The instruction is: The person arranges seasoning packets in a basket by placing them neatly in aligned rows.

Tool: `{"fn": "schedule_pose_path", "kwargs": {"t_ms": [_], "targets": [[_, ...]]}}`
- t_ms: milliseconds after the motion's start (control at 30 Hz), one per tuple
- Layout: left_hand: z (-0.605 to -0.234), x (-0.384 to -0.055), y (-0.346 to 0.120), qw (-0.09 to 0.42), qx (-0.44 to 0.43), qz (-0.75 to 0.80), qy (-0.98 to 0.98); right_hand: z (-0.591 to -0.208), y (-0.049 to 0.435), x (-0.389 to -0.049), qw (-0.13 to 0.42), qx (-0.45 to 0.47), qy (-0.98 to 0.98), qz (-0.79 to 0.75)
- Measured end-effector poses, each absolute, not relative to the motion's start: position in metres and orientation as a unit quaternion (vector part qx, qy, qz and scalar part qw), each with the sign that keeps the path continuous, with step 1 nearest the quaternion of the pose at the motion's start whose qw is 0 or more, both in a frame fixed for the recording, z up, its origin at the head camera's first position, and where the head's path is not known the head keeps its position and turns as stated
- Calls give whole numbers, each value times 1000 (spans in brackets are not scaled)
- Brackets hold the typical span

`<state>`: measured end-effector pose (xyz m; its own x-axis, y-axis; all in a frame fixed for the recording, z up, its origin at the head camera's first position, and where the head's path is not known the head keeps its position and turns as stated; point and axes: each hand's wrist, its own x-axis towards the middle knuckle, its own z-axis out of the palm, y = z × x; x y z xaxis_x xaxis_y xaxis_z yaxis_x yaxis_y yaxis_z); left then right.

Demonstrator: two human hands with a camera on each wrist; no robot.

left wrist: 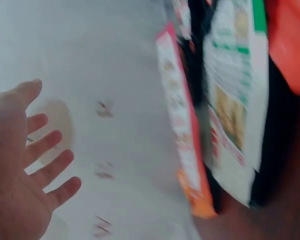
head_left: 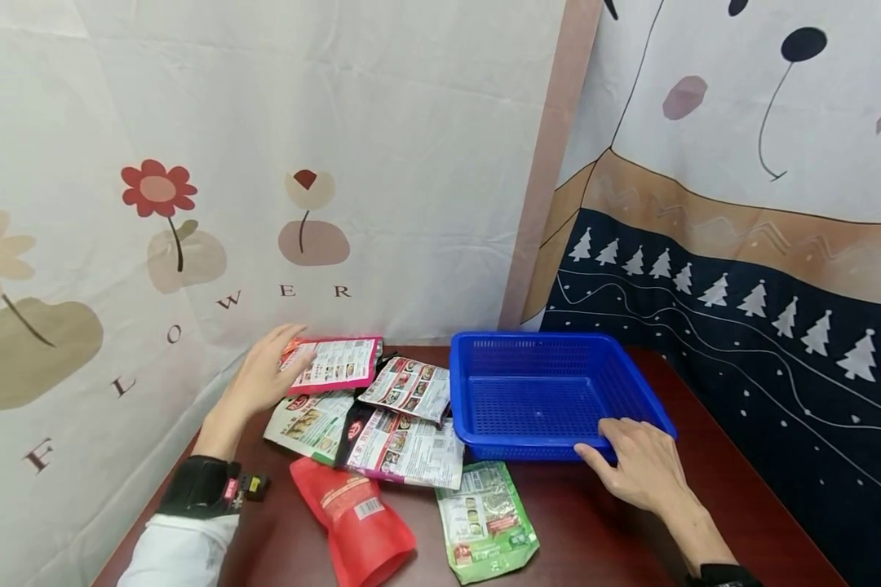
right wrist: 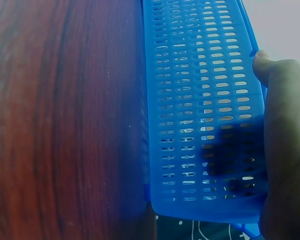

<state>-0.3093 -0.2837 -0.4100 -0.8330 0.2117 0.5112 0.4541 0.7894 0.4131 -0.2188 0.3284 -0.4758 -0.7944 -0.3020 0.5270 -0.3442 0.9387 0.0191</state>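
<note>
My left hand (head_left: 267, 371) hovers by the pink-edged pouch (head_left: 348, 363) at the back left, fingers extended and holding nothing. In the left wrist view its fingers are spread, apart from the pouches. My right hand (head_left: 642, 461) is at the near right rim of a blue plastic basket (head_left: 477, 448), fingers over the edge and thumb toward the outside. The right wrist view shows the basket's slotted wall (right wrist: 205, 110), with the thumb (right wrist: 264, 67) at its rim. Fingers inside the basket are partly hidden there. No pouch shows inside the basket.
Beside the basket, a dark-edged pouch (head_left: 411, 387), a white-and-green pouch (head_left: 312, 420) and a purple-edged pouch (head_left: 411, 448) overlap. Nearer lie a red pouch (head_left: 356, 522) and a green pouch (head_left: 488, 522). Printed cloth (head_left: 426, 163) hangs behind the dark red table (head_left: 595, 530).
</note>
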Motion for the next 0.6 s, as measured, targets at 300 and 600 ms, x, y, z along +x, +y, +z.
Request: {"fn": "schedule_pose_path", "kwargs": {"t_ms": [300,600], "targets": [[-438,-336,-323,155,-78,-293,-940,-477,328,-220,261,168,-950,37],[-473,-356,-346,124,11,-319,-940,-477,328,-219,279,175,-943,41]]}}
